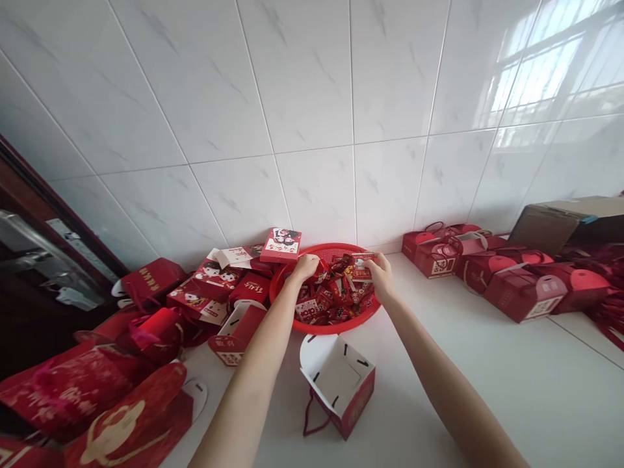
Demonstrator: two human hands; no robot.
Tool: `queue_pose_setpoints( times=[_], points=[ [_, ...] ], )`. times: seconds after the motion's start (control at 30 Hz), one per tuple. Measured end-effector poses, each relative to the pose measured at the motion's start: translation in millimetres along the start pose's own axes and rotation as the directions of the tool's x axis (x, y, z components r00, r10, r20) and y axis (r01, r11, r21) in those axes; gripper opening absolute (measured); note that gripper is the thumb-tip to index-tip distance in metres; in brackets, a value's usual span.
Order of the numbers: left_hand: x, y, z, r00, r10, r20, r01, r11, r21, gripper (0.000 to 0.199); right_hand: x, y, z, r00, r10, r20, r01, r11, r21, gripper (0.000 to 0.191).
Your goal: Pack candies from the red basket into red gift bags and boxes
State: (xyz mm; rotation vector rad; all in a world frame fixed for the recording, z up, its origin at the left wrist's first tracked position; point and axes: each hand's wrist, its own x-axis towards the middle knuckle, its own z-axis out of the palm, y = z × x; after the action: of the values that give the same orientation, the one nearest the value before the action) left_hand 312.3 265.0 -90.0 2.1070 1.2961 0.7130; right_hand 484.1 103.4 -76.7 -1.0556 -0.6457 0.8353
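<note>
A red plastic basket point(341, 327) full of red-wrapped sweets point(336, 292) stands against the tiled wall. My left hand point(307, 268) is over its left side, fingers closed round a red packet point(321, 269). At the basket's right rim, my right hand point(380, 272) pinches a small red and white printed packet point(361, 265). In front of the basket sits an open gift box point(341, 383), white inside and dark red outside, with a cord handle hanging at its left. Nothing but its bare inner walls and bottom shows within.
Red boxes and bags point(151, 279) crowd the left side, with another open box point(238, 331) beside my left forearm. Several closed red boxes point(524, 296) line the right, near a brown carton point(550, 224). A door handle point(34, 247) is at far left.
</note>
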Motion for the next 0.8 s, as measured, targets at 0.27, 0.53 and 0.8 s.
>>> queue_pose_setpoints(
  times=[0.27, 0.53, 0.8],
  points=[
    [-6, 16, 0.3, 0.988, 0.053, -0.147, -0.058, 0.998, -0.029, 0.031, 0, 1, -1, 1.000, -0.001, 0.010, 0.001, 1.000, -0.017, 0.025],
    [-6, 30, 20.5, 0.997, 0.068, -0.037, -0.074, 0.974, -0.215, 0.030, 0, 1, -1, 1.000, -0.014, 0.003, 0.014, 1.000, -0.019, 0.023],
    [-8, 33, 4.2, 0.992, 0.079, -0.096, -0.105, 0.946, -0.308, 0.027, 1, 5, -2, 0.999, -0.041, 0.020, 0.042, 0.999, -0.006, 0.026]
  ],
)
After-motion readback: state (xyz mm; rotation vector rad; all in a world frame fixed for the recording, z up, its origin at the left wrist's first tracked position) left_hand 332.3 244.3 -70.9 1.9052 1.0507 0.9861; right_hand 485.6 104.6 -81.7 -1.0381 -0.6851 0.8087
